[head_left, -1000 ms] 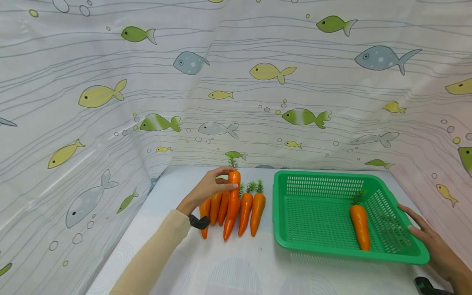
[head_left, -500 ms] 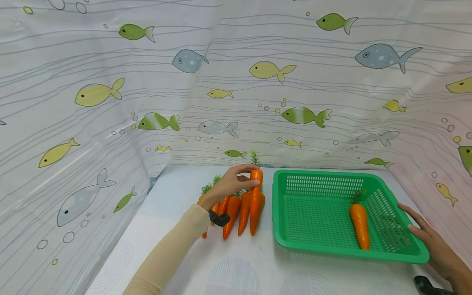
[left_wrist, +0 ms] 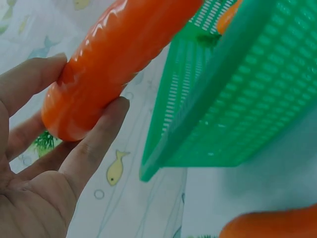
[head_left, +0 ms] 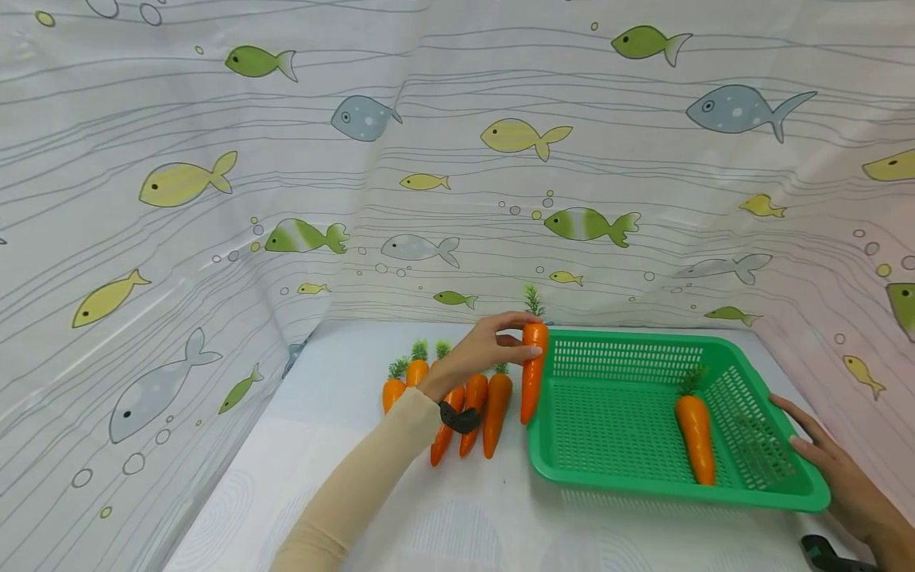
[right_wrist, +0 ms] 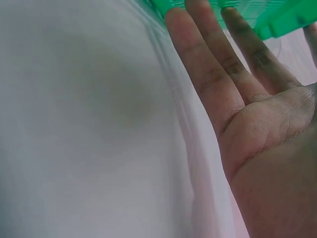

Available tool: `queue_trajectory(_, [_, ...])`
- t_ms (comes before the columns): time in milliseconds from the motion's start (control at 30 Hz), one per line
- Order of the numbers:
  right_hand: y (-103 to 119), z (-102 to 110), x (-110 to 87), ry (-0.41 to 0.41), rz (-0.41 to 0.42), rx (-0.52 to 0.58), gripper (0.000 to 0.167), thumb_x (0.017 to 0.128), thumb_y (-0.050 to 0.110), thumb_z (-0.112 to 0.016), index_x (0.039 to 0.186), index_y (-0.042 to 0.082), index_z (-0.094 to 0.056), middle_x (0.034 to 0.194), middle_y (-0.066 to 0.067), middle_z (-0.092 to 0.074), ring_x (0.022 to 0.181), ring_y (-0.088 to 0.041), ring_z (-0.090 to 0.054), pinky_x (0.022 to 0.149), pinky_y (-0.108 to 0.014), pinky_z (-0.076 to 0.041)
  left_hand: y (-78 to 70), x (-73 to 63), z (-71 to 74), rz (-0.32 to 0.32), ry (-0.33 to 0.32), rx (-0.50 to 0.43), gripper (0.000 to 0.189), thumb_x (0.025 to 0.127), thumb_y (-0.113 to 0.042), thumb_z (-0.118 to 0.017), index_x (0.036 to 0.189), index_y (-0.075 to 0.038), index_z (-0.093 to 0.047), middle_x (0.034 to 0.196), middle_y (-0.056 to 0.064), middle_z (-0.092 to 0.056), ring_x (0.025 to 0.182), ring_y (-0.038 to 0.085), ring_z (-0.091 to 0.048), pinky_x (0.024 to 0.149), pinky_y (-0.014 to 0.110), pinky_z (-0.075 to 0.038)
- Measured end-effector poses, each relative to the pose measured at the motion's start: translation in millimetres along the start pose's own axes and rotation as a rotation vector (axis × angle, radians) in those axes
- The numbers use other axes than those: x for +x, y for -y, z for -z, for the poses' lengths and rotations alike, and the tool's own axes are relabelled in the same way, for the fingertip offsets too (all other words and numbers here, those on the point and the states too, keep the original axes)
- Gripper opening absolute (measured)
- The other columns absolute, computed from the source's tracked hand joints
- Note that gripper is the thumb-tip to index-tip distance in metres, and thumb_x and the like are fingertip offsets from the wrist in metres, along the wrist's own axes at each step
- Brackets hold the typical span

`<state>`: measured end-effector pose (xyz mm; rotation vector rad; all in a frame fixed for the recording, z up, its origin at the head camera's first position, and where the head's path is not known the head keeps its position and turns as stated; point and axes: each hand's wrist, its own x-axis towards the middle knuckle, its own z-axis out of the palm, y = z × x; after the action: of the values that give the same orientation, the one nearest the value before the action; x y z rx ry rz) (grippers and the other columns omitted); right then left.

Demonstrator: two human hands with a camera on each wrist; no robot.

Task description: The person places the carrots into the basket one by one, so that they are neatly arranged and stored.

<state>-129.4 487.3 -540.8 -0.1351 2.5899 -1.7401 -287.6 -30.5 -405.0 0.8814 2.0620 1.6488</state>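
Observation:
My left hand (head_left: 480, 349) pinches an orange carrot (head_left: 533, 377) near its thick top, with the thumb on one side and fingers on the other. The carrot points tip down, its leafy green top rising above the fingers, and it overlaps the left rim of the green basket (head_left: 679, 496) in the head view. In the left wrist view, the held carrot (left_wrist: 119, 64) is close beside the basket wall. My right hand (head_left: 832, 469) rests at the basket's right side; the right wrist view shows its fingers (right_wrist: 213, 74) extended against the basket. Inside the basket lies another carrot (head_left: 695, 441).
Several carrots (head_left: 496, 417) lie in a row on the white table (head_left: 457, 524), left of the basket, partly hidden behind my left forearm. A fish-patterned sheet (head_left: 500, 183) hangs behind and at both sides of the table.
My left hand has lifted the carrot from the row and carried it right to the basket's left rim. The right hand and basket have stayed in place.

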Motion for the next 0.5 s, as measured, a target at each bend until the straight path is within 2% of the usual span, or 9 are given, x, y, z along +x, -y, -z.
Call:
queue_trajectory(100, [0,-1,0.3,-0.004,0.004,-0.006,0.061,0.114,0.020,-0.028,0.164,0.045,-0.004,0.157,0.029,-0.001,0.098,0.011,-0.049,0.065,-0.034,-0.060,-2.2,7.4,-8.5,0.001,0.015,-0.016,0.049,0.096,-0.025,-0.077,0.142,-0.026,-0.060,0.137,-0.001,-0.058,0.105,0.026,-0.071,0.098,0.052,-0.054])
queue_trajectory(300, [-1,-1,-0.9,-0.016,-0.006,-0.028,0.061,0.114,0.021,-0.029,0.164,0.045,-0.003,0.160,0.029,0.004,0.098,0.013,-0.048,0.068,-0.032,-0.061,-1.5,25.6,-27.1,0.003,0.034,-0.014,0.047,0.094,-0.027,-0.079,0.138,-0.029,-0.063,0.137,-0.005,-0.057,0.106,0.022,-0.071,0.094,0.040,-0.057])
queue_trajectory(500, [0,0,0.7,0.000,0.003,0.003,0.061,0.114,0.020,-0.029,0.164,0.044,-0.005,0.157,0.028,-0.004,0.098,0.006,-0.055,0.067,-0.033,-0.061,-3.6,42.9,-42.4,0.005,0.032,-0.032,0.045,0.094,-0.026,-0.079,0.136,-0.029,-0.064,0.133,-0.005,-0.059,0.107,0.020,-0.069,0.091,0.042,-0.058])
